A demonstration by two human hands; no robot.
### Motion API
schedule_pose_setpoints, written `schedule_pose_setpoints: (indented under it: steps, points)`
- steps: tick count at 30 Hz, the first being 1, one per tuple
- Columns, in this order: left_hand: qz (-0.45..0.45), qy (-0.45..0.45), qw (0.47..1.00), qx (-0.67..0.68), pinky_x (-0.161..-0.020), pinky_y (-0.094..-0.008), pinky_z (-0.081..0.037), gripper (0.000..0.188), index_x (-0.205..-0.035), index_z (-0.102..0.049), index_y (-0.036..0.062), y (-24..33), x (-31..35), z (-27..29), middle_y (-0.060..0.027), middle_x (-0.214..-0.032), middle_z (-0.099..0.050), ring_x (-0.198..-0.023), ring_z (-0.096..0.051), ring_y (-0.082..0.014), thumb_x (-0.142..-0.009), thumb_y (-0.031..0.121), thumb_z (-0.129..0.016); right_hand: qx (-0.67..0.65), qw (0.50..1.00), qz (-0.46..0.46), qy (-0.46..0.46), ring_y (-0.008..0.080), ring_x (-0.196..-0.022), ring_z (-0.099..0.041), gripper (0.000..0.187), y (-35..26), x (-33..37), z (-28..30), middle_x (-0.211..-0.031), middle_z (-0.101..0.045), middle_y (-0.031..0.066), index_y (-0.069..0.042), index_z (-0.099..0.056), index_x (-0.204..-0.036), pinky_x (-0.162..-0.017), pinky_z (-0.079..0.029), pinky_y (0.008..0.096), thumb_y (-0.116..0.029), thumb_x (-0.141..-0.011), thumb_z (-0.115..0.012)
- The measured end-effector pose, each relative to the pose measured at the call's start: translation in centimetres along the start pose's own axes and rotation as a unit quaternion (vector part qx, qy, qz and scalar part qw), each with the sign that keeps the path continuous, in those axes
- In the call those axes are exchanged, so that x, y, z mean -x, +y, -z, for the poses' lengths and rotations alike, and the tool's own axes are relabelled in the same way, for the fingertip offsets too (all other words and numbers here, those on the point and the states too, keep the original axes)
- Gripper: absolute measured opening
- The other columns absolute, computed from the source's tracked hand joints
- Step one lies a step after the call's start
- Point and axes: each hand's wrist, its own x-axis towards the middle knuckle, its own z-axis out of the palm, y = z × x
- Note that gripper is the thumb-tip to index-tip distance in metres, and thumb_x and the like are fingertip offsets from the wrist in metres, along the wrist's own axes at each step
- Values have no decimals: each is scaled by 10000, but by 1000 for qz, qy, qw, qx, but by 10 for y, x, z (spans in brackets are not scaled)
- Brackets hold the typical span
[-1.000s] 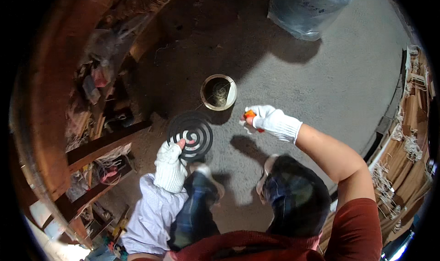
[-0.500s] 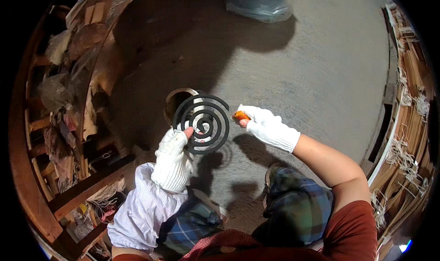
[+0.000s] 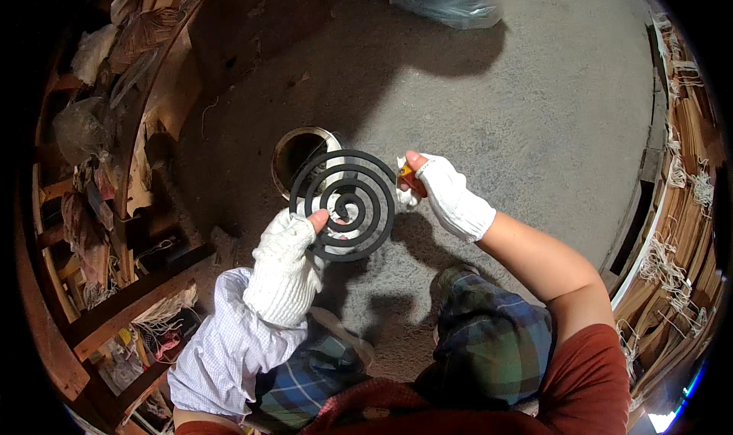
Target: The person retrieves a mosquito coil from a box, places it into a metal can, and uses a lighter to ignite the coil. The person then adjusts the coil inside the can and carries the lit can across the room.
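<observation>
My left hand (image 3: 284,263), in a white knitted fingerless glove, pinches a black mosquito coil (image 3: 378,206), its bare thumb on top near the inner rings. The coil faces up, and fingers show through its gaps. To its right, my right hand (image 3: 454,202) in a matching glove is closed around a small orange lighter (image 3: 412,181), its bare thumb at the lighter's top. The lighter's end is close to the coil's outer right edge; I cannot tell whether they touch, and no flame shows. Beneath and behind the coil stands a round open container (image 3: 278,160), partly hidden.
A wooden frame (image 3: 137,290) piled with scraps and plastic lines the left. Bundles of flat brown strips (image 3: 683,221) tied with white string line the right. A clear plastic-wrapped object (image 3: 450,0) stands on the concrete floor (image 3: 565,106) ahead.
My right hand has turned, bringing its thumb up onto the lighter, and the lighter is now nearer the coil's edge. The coil has shifted slightly right in view.
</observation>
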Motion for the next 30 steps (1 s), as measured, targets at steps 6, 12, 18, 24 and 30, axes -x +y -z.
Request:
schedule_pose_setpoints:
  steps: [6,12,18,24,30]
  points:
    - [3,-2,1000,-9,-825,-316,-544,222,-1094,-578,-25,-1,5,-3,-136,-1040,-656,-915,-660,-205,-906,91,-568,10,997,74,-16,80,-628,-450,458,5,4,-7,-688,-539,-17,-77,-606,-807,-574,-359,233,-452,-962,-394]
    - [12,25,999,-18,-818,-311,-541,218,-1102,-582,-6,0,11,-8,-129,-1053,-654,-927,-653,-201,-904,84,-568,15,998,61,-30,112,-632,-521,424,7,7,1,-717,-594,39,0,-628,-852,-598,-436,257,-350,-982,-427]
    - [-5,21,999,-32,-816,-304,-537,234,-1119,-583,-7,-5,12,-8,-111,-1025,-664,-906,-652,-177,-905,86,-566,-7,996,80,-32,112,-593,-510,408,14,7,1,-697,-584,43,-3,-622,-837,-557,-431,265,-337,-974,-434]
    - [-10,36,999,-4,-740,-298,-565,150,-1019,-600,-14,-4,16,-16,-130,-939,-680,-807,-672,-185,-889,61,-605,-15,997,75,-10,112,-591,-507,404,5,13,-7,-673,-576,42,-3,-614,-801,-555,-431,274,-323,-973,-436]
    - [-11,20,1000,-1,-767,-306,-564,178,-1054,-591,-27,-5,16,-15,-136,-951,-678,-825,-672,-196,-899,60,-585,10,996,91,-25,111,-582,-510,386,10,13,-4,-665,-576,44,-8,-620,-799,-552,-441,270,-307,-969,-444]
